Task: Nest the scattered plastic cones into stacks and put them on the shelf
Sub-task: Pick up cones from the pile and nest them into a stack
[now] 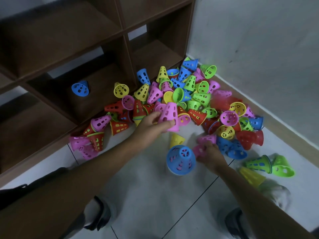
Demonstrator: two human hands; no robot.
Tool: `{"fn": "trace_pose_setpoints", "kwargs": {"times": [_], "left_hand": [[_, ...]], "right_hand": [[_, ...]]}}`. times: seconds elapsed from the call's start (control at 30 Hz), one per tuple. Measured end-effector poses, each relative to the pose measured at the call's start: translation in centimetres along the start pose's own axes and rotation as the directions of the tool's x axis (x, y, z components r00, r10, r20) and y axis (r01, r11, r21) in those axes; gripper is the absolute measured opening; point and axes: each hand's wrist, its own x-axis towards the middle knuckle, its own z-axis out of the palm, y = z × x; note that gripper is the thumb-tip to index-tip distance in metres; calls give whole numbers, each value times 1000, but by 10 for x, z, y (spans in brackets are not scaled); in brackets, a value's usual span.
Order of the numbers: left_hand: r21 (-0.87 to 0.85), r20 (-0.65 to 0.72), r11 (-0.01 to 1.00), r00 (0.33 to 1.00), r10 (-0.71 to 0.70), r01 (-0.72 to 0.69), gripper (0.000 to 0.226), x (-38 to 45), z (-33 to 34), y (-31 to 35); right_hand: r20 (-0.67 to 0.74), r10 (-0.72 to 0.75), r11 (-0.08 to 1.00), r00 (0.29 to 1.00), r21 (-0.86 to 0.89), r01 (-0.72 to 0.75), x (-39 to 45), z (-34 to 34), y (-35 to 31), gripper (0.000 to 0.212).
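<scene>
A big heap of perforated plastic cones [189,94] in pink, blue, green, yellow and red lies on the floor in the corner. My left hand [151,125] grips a pink cone [170,116] held upright above the heap's near edge. My right hand [209,154] pinches a small pink cone [198,150] next to a blue cone [181,159] that stands wide end down with pink showing through its holes. A yellow cone [176,139] lies between my hands. On the brown shelf's [126,49] bottom level lie a blue cone [80,88] and a yellow cone [121,90].
The white wall [259,49] and its skirting close the corner on the right. Green and yellow cones [269,165] lie apart at the right. My shoes [96,214] stand on the tiled floor at the bottom. The upper shelf compartments hold nothing.
</scene>
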Motion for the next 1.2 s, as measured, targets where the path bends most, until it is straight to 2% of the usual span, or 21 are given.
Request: {"fn": "trace_pose_setpoints", "kwargs": {"times": [0.17,0.3,0.37,0.47,0.6,0.77,0.87,0.93,1.07,1.2], "left_hand": [[98,207,986,972,111,-133,42,-28,10,57],[91,331,978,932,147,-187,53,-43,15,75],[110,367,974,919,146,-199,56,-49,14,76],[163,394,970,913,106,-183,54,-54,11,67],[440,368,870,928,52,-224,62,-57,10,44],[551,392,752,908,149,-361,72,-56,7,17],[612,398,706,910,114,-356,93,-49,-1,-4],[620,388,713,918,85,-328,96,-46,-11,-14],[681,251,702,967,44,-209,93,-33,-46,-31],[778,12,628,1000,5,-12,75,-23,-99,-58]], "right_hand": [[-13,-48,929,999,366,50,-18,-47,-45,50],[-19,-170,833,985,531,154,-39,-101,-69,61],[-8,-192,821,981,547,165,-47,-126,-76,64],[-19,-243,831,970,511,219,-60,-161,-90,61],[14,-321,825,947,495,272,-83,-194,-111,58],[162,-511,770,844,522,366,-112,-214,-140,57],[259,-572,780,778,466,418,-126,-216,-159,52],[312,-578,798,754,408,443,-132,-213,-167,51],[391,-547,837,741,261,480,-136,-196,-179,51],[446,-504,851,739,113,513,-133,-173,-187,51]]}}
